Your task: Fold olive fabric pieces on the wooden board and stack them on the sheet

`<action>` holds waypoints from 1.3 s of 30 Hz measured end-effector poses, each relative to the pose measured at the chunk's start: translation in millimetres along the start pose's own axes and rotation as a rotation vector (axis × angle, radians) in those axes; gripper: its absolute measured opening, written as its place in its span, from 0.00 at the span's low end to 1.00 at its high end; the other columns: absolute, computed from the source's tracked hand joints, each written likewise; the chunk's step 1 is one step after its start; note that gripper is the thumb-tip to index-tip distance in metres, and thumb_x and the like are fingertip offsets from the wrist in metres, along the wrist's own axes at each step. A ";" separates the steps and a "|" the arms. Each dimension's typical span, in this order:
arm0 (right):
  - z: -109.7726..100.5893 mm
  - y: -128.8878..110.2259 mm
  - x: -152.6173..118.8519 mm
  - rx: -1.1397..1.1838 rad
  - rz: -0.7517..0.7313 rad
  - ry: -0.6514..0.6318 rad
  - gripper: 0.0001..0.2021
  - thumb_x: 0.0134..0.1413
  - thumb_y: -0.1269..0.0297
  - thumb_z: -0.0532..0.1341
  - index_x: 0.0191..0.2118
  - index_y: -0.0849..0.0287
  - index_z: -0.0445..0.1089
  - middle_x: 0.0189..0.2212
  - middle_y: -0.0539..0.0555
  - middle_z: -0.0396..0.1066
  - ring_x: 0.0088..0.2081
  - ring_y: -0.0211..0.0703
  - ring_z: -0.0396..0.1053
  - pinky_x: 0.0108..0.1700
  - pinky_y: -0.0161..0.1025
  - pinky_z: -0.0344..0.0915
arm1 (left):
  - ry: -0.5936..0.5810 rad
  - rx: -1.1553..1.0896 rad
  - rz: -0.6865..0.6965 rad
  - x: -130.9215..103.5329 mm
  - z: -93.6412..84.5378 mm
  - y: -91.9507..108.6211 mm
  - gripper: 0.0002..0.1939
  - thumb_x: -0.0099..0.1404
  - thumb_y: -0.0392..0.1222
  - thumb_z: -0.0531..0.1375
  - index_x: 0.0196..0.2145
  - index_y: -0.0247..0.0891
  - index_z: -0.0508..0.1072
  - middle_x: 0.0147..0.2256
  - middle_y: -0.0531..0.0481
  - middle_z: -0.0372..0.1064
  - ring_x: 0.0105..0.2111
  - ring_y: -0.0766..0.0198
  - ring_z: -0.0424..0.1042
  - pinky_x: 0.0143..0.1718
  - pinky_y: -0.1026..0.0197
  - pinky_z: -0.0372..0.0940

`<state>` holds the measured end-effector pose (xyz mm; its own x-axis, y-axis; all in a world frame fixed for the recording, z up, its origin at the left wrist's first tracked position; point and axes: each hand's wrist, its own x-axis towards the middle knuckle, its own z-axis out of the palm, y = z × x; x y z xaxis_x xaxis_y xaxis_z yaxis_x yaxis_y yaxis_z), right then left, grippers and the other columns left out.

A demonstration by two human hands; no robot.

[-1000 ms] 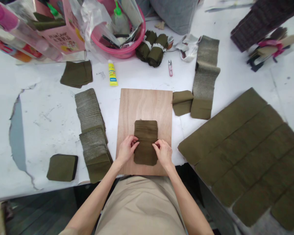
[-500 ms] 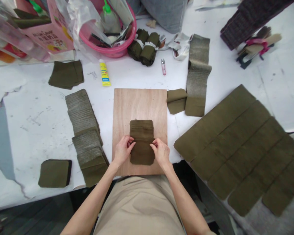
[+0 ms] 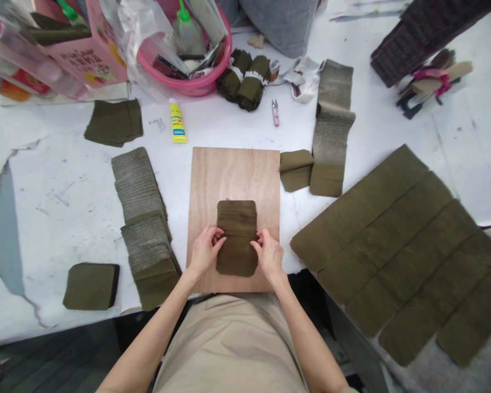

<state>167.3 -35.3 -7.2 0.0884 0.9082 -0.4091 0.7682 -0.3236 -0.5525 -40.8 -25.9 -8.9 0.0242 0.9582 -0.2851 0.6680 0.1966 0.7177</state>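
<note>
An olive-green fabric piece (image 3: 237,256) with clipped lower corners lies on a wooden board (image 3: 237,172) in front of me. My left hand (image 3: 205,248) pinches its left edge about midway up, thumb on top. At the opposite edge my right hand (image 3: 269,251) pinches it in the same way. A crosswise fold or seam runs between the two hands. Just left of the board lies an overlapping row of olive fabric pieces (image 3: 145,218), and a neat stack of olive pieces (image 3: 90,286) sits farther left.
Large olive panels (image 3: 396,245) overlap on the right. Behind the board are a folded olive piece (image 3: 297,170), a long fabric strip (image 3: 333,120), thread snips (image 3: 275,113), a yellow glue tube (image 3: 178,121), rolled fabric bundles (image 3: 251,82) and a pink basket (image 3: 225,60).
The view has shifted very slightly. Both hands keep their places at the edges of the fabric piece, which lies almost exactly as before.
</note>
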 end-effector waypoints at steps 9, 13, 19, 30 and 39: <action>-6.6 0.4 8.2 -0.093 -0.066 -0.002 0.05 0.54 0.62 0.62 0.34 0.54 0.65 0.30 0.47 0.66 0.30 0.38 0.65 0.28 0.36 0.52 | -0.001 0.023 0.018 -2.2 -0.7 3.9 0.04 0.63 0.38 0.57 0.38 0.39 0.67 0.33 0.52 0.64 0.29 0.66 0.65 0.33 0.62 0.63; -7.5 1.2 11.4 -0.110 -0.073 -0.042 0.05 0.53 0.63 0.62 0.29 0.54 0.66 0.29 0.47 0.65 0.29 0.38 0.64 0.28 0.36 0.52 | -0.004 0.108 0.052 -4.7 -0.4 7.7 0.04 0.65 0.39 0.56 0.38 0.39 0.67 0.35 0.51 0.65 0.31 0.64 0.66 0.34 0.62 0.63; -13.9 0.5 -0.8 -0.037 -0.235 -0.016 0.04 0.57 0.67 0.58 0.30 0.54 0.66 0.32 0.50 0.65 0.35 0.41 0.65 0.35 0.36 0.58 | -0.039 0.420 0.205 -3.7 0.7 11.2 0.13 0.66 0.36 0.53 0.47 0.43 0.69 0.44 0.45 0.65 0.44 0.57 0.66 0.42 0.58 0.64; -4.4 6.5 -9.6 0.226 -0.127 -0.058 0.07 0.59 0.60 0.53 0.36 0.55 0.66 0.27 0.48 0.69 0.28 0.40 0.67 0.33 0.36 0.61 | -0.299 0.407 0.378 15.4 -18.8 16.7 0.05 0.64 0.36 0.56 0.33 0.41 0.71 0.37 0.45 0.67 0.41 0.57 0.66 0.43 0.55 0.63; 3.1 2.6 -3.7 0.143 -0.062 -0.020 0.09 0.57 0.61 0.54 0.42 0.55 0.65 0.31 0.51 0.72 0.29 0.44 0.70 0.33 0.38 0.61 | -0.192 -0.013 -0.123 -5.9 -3.8 5.4 0.07 0.62 0.45 0.56 0.35 0.40 0.69 0.24 0.54 0.68 0.24 0.65 0.68 0.26 0.64 0.59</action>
<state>167.0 -40.4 -9.4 0.0299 0.9225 -0.3849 0.6738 -0.3030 -0.6739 -40.2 -29.7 -1.0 0.0851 0.8702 -0.4852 0.6647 0.3132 0.6783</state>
